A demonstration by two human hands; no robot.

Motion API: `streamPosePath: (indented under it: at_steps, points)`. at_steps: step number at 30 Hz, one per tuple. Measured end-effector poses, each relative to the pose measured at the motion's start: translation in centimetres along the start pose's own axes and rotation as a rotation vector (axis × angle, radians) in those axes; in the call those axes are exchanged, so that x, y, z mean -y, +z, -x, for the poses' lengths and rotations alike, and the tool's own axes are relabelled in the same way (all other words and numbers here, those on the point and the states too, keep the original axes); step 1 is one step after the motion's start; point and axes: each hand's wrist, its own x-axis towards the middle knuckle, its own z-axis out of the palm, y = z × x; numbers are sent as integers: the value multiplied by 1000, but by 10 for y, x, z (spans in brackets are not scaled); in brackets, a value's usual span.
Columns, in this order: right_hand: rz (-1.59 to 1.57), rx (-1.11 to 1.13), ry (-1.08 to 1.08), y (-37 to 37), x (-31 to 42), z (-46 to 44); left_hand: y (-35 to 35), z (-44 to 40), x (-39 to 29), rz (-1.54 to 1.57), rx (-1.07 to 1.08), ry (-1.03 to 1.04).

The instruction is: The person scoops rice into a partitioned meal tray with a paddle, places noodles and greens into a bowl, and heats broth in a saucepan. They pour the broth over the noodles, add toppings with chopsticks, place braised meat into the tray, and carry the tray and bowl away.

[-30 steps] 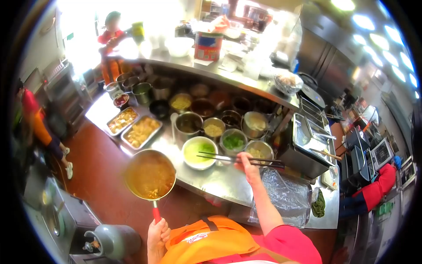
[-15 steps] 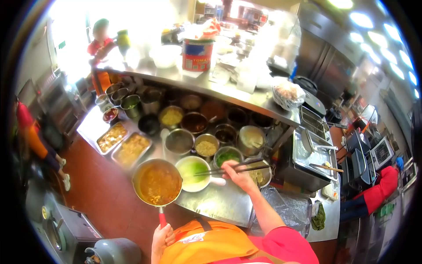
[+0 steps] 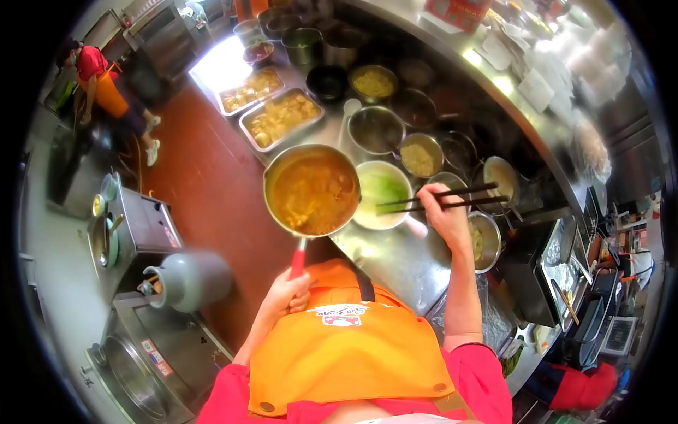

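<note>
My left hand is wrapped round the red handle of a pan that holds orange-brown soup with yellowish pieces. The pan is held level beside a white bowl with pale liquid and something green in it. In my right hand are long dark chopsticks, their tips over the green contents of the bowl. A white spoon-like handle juts from the bowl's lower right side.
Two metal trays of food lie behind the pan. Several pots stand to the right, one with chopped yellowish food. A gas cylinder stands at lower left. One person is at upper left, another at lower right.
The view has turned and tilted down. The pan has come up close beside the white bowl, nearer the counter. The chopsticks remain over the bowl.
</note>
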Motion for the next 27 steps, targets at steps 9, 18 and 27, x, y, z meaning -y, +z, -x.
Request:
streamPosePath:
  at_steps: [9,18,27]
  points:
    - [-140,-158,184,-13,-48,-12,-38,-41,1,-141,122,41]
    - [-156,-30,133,23,-40,12,-42,-52,-5,-134,43,49]
    - [-293,-26,129,39,-51,20,-38,-37,1,-155,26,84]
